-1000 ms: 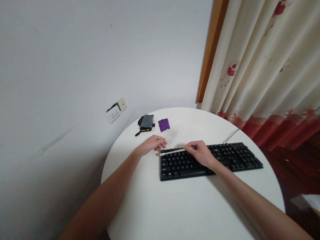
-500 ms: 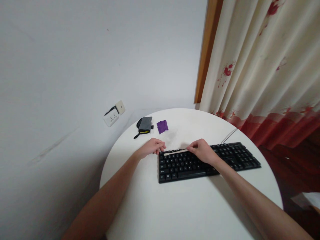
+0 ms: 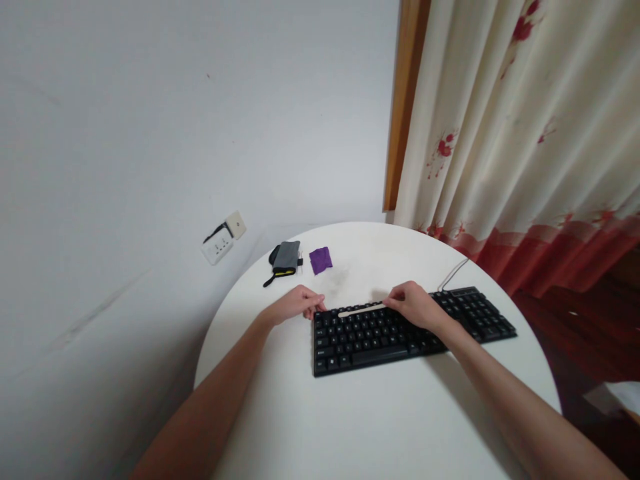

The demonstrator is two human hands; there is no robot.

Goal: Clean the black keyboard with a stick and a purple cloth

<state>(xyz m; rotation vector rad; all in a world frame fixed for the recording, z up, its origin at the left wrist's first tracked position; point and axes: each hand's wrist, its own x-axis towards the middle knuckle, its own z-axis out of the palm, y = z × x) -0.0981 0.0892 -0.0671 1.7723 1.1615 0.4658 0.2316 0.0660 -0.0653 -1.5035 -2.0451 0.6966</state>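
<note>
A black keyboard (image 3: 373,337) lies on the round white table. In my right hand (image 3: 413,301), between thumb and fingers, is one end of a thin pale stick (image 3: 363,309). The stick lies along the upper rows of keys, its slightly wider free end pointing left. My left hand (image 3: 303,303) has its fingers closed at the keyboard's upper left corner, holding that corner. Part of the keyboard's right half is hidden under my right hand and wrist.
Farther back on the table (image 3: 270,407) are a grey and black pouch (image 3: 287,257) with a loop and a purple cloth (image 3: 321,260). The keyboard's cable (image 3: 454,272) runs off the far right edge. A wall socket (image 3: 217,247) and a curtain (image 3: 480,167) stand beyond.
My right hand has drawn the stick to the right along the keys, away from the upper left corner. My left hand stays at that corner. The whole view has shifted slightly.
</note>
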